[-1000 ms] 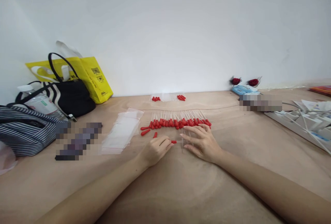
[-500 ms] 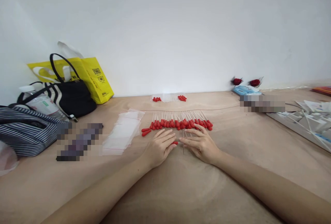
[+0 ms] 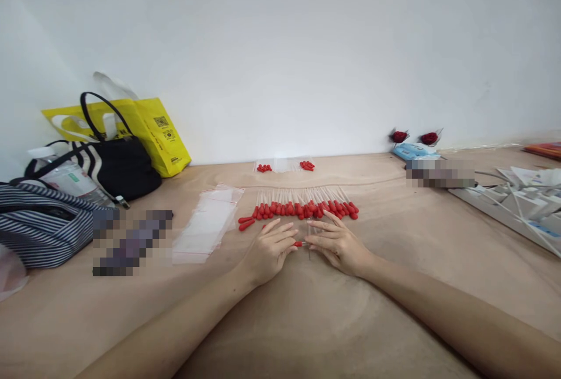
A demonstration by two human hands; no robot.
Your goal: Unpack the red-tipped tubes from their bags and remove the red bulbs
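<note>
My left hand [image 3: 270, 253] is closed around a red rubber bulb [image 3: 298, 244], its tip showing between thumb and fingers. My right hand [image 3: 342, 246] faces it, thumb and fingers pinched on a thin clear dropper tube that meets the bulb. Another clear tube [image 3: 310, 254] points down under the right fingertips. Just beyond both hands lies a row of droppers [image 3: 287, 209], red bulbs toward me and pale tubes pointing away. Loose red bulbs [image 3: 246, 225] rest left of the row, near my left hand. My palms hide part of the tabletop below them.
Clear zip bags [image 3: 204, 224] lie to the left, beside a blurred-out dark object [image 3: 134, 242]. Bagged red bulbs [image 3: 307, 166] sit by the wall. Bags and a bottle [image 3: 81, 183] crowd the far left; a white tray [image 3: 508, 209] with white parts is at right.
Both hands stay almost in place, the bulb and tube still end to end between them. The whole view has shifted slightly.
</note>
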